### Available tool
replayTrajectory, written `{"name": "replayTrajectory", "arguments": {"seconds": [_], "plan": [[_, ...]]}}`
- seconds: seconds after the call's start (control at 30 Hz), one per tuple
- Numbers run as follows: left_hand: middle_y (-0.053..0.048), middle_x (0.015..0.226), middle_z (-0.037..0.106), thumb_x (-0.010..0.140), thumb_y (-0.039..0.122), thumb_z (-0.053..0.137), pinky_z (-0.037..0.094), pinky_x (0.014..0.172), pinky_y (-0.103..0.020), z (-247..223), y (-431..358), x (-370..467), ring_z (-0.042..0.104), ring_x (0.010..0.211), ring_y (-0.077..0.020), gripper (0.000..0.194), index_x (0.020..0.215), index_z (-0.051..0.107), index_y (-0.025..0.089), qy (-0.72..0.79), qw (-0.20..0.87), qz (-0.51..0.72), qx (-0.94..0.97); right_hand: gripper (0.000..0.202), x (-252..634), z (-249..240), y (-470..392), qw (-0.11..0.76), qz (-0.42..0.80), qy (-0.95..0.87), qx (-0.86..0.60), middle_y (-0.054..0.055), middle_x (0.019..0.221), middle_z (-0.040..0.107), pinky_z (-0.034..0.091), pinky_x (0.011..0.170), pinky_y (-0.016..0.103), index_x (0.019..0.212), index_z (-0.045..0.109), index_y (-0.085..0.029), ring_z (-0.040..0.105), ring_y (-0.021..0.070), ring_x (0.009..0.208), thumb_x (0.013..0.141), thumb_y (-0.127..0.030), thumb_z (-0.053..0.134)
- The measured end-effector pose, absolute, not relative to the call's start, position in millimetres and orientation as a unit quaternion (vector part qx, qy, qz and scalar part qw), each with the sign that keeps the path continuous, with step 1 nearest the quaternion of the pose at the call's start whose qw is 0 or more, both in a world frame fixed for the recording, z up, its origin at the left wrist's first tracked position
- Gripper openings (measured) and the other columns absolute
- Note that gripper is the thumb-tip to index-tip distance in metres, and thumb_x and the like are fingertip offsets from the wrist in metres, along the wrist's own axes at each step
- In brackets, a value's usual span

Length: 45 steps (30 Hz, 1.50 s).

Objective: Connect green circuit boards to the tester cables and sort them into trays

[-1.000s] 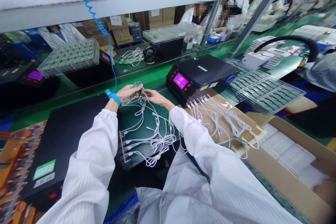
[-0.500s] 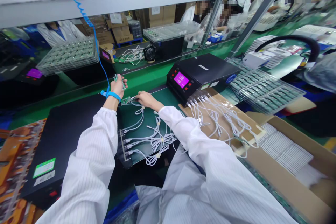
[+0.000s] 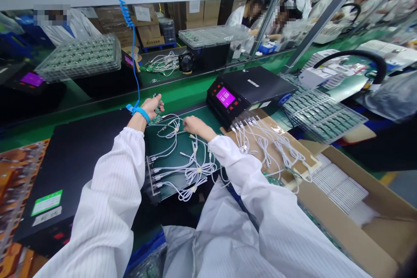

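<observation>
My left hand (image 3: 153, 107), with a blue strap at the wrist, is closed around small green circuit boards (image 3: 158, 105). Just below it another green circuit board (image 3: 155, 119) lies at the end of a white cable. My right hand (image 3: 192, 125) is to the right of that board, fingers curled together beside a white cable; whatever is between its fingertips is too small to make out. Bundled white cables (image 3: 198, 169) spread over the green mat below both hands, plugged into a connector strip (image 3: 151, 178) at the left.
A black device with a purple screen (image 3: 226, 97) stands right of my hands. Beyond it are trays of boards (image 3: 325, 110). An open carton (image 3: 384, 200) holds white parts at the lower right. A large black box (image 3: 81, 173) is at left. People work across the line.
My right hand has moved right, away from the board and cable end below my left hand. My left hand has turned slightly and shifted right. The camera view has shifted a little.
</observation>
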<state>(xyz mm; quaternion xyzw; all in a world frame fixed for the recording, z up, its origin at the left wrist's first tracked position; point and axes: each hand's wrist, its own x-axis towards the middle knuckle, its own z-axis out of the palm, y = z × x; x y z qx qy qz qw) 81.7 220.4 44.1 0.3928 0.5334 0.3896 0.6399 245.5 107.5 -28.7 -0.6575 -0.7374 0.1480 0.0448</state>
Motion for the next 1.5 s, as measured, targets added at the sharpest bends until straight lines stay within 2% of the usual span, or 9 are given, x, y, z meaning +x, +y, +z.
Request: {"name": "replayTrajectory", "arguments": {"seconds": [0.13, 0.33, 0.43, 0.57, 0.77, 0.87, 1.0, 1.23, 1.5], "plan": [[0.002, 0.063, 0.054, 0.094, 0.007, 0.061, 0.041, 0.044, -0.019, 41.1, 215.9, 84.2, 0.048, 0.049, -0.0085, 0.012, 0.085, 0.056, 0.013, 0.553, 0.656, 0.328, 0.395, 0.022, 266.0, -30.3, 70.0, -0.018, 0.174, -0.696, -0.697, 0.017, 0.109, 0.075, 0.056, 0.086, 0.035, 0.103, 0.074, -0.014, 0.073, 0.0308, 0.104, 0.086, -0.025, 0.08], [0.0, 0.063, 0.056, 0.087, -0.004, 0.058, 0.061, 0.067, -0.029, 40.9, 209.9, 84.1, 0.06, 0.057, -0.0128, 0.016, 0.087, 0.057, 0.012, 0.559, 0.656, 0.288, 0.418, 0.023, 259.0, -35.2, 52.7, -0.019, 0.178, -0.665, -0.725, 0.016, 0.122, 0.072, 0.053, 0.094, 0.034, 0.112, 0.072, -0.017, 0.068, 0.0299, 0.119, 0.089, -0.02, 0.074], [-0.004, 0.068, 0.061, 0.087, -0.004, 0.059, 0.063, 0.074, -0.034, 41.7, 208.6, 83.9, 0.064, 0.061, -0.0152, 0.016, 0.088, 0.058, 0.012, 0.561, 0.651, 0.278, 0.429, 0.025, 258.7, -36.3, 51.4, -0.007, 0.181, -0.65, -0.738, 0.016, 0.123, 0.072, 0.052, 0.094, 0.034, 0.113, 0.071, -0.018, 0.068, 0.0291, 0.119, 0.088, -0.015, 0.072], [-0.008, 0.073, 0.066, 0.086, -0.003, 0.062, 0.064, 0.075, -0.037, 40.1, 208.1, 85.2, 0.07, 0.066, -0.0193, 0.015, 0.093, 0.061, 0.01, 0.566, 0.647, 0.25, 0.444, 0.025, 260.6, -40.5, 48.1, 0.02, 0.185, -0.629, -0.755, 0.018, 0.124, 0.072, 0.052, 0.09, 0.034, 0.113, 0.071, -0.016, 0.069, 0.0296, 0.116, 0.089, -0.016, 0.071], [-0.01, 0.073, 0.067, 0.083, 0.0, 0.072, 0.061, 0.076, -0.039, 37.9, 203.9, 88.1, 0.072, 0.071, -0.0235, 0.015, 0.093, 0.064, 0.008, 0.564, 0.641, 0.2, 0.48, 0.013, 263.8, -39.5, 34.4, 0.104, 0.197, -0.622, -0.75, 0.012, 0.112, 0.076, 0.048, 0.08, 0.027, 0.104, 0.072, -0.019, 0.071, 0.024, 0.104, 0.094, -0.021, 0.065], [-0.01, 0.071, 0.069, 0.08, 0.004, 0.078, 0.059, 0.076, -0.036, 38.4, 196.7, 91.0, 0.07, 0.072, -0.0211, 0.014, 0.086, 0.067, 0.01, 0.547, 0.639, 0.176, 0.512, 0.019, 261.9, -35.3, 21.0, 0.157, 0.19, -0.62, -0.744, 0.009, 0.111, 0.077, 0.046, 0.08, 0.025, 0.106, 0.07, -0.02, 0.071, 0.0203, 0.102, 0.1, -0.019, 0.052], [-0.01, 0.078, 0.075, 0.063, 0.016, 0.094, 0.056, 0.075, -0.034, 39.6, 181.7, 96.8, 0.068, 0.073, -0.0199, 0.028, 0.077, 0.07, 0.012, 0.51, 0.642, 0.134, 0.557, 0.022, 251.3, -36.8, 3.9, 0.217, 0.17, -0.611, -0.742, 0.01, 0.111, 0.076, 0.044, 0.081, 0.027, 0.111, 0.066, -0.018, 0.07, 0.0209, 0.101, 0.104, -0.019, 0.045], [-0.003, 0.071, 0.071, 0.041, 0.026, 0.103, 0.056, 0.078, -0.032, 39.7, 163.4, 108.3, 0.066, 0.073, -0.0161, 0.046, 0.065, 0.066, 0.014, 0.452, 0.647, 0.113, 0.604, 0.014, 232.6, -54.3, -4.9, 0.386, 0.149, -0.608, -0.678, 0.005, 0.098, 0.073, 0.044, 0.08, 0.027, 0.102, 0.066, -0.02, 0.068, 0.0197, 0.09, 0.104, -0.028, 0.053], [-0.004, 0.071, 0.069, 0.045, 0.022, 0.102, 0.058, 0.078, -0.034, 39.2, 162.3, 112.4, 0.069, 0.079, -0.0194, 0.042, 0.067, 0.067, 0.014, 0.423, 0.65, 0.122, 0.619, 0.023, 227.6, -55.0, -7.2, 0.418, 0.162, -0.573, -0.686, 0.005, 0.099, 0.074, 0.047, 0.085, 0.024, 0.102, 0.068, -0.021, 0.069, 0.0175, 0.09, 0.106, -0.032, 0.048]]}}
